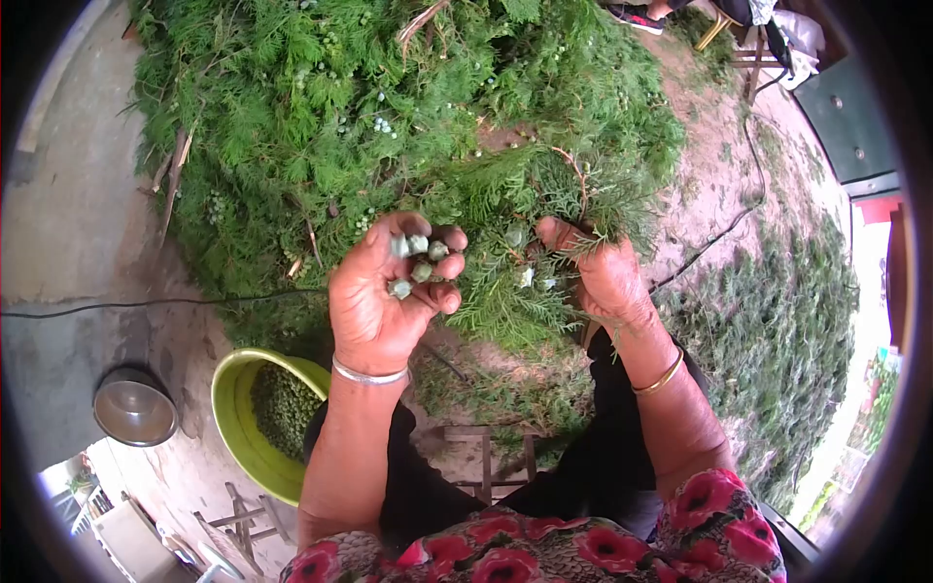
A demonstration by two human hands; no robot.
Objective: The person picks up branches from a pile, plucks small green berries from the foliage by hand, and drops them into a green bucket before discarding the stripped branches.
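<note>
My left hand (pixel 369 306) is turned palm up with its fingers curled around several small blue-green conifer cones (pixel 422 271), which show between the fingertips. To its right, the closed fingers of my right hand (pixel 610 274) grip a leafy conifer branch (pixel 515 316) with flat green sprays. Pale cones (pixel 528 278) hang on the branch between the two hands. Part of its stem is hidden behind the right hand's fingers.
A big heap of cut branches (pixel 262 107) lies ahead. At lower left stand a yellow-green tub (pixel 224 413) holding many cones and a metal bowl (pixel 136 403). A black cable (pixel 146 305) crosses the floor. Another person's shoe (pixel 637 17) shows at top right.
</note>
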